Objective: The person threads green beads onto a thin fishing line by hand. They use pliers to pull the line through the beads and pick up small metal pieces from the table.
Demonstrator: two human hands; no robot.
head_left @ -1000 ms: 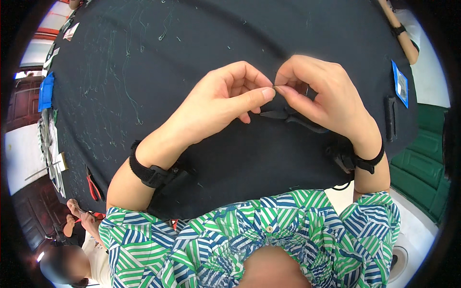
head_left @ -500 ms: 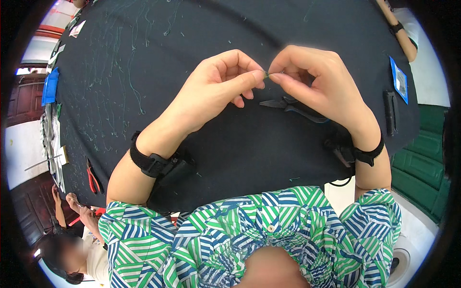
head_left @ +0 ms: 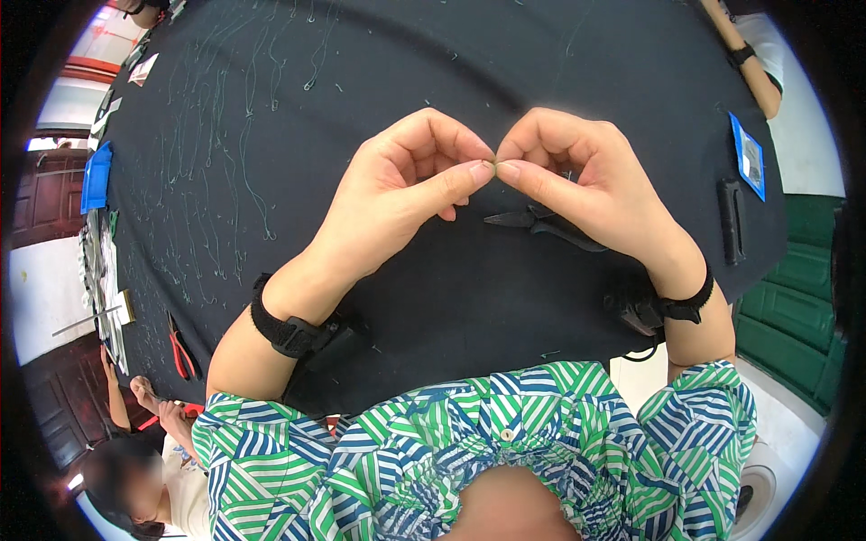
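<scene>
1 wide head-worn fisheye view looks steeply down past a green, blue and white striped fabric top [head_left: 388, 442] and outward across a black cloth-covered table [head_left: 424, 316]; the bare left hand [head_left: 390, 192] and bare right hand [head_left: 603, 187] appear close, mid-frame.

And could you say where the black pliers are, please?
In the head view, the black pliers lie right of centre on the cloth, just below the right hand.

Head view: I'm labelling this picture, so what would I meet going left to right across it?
Blue packet → red-handled pliers → left hand → right hand → blue-edged packet. The dark pliers overlap the right hand's span, so they are left out.
</scene>
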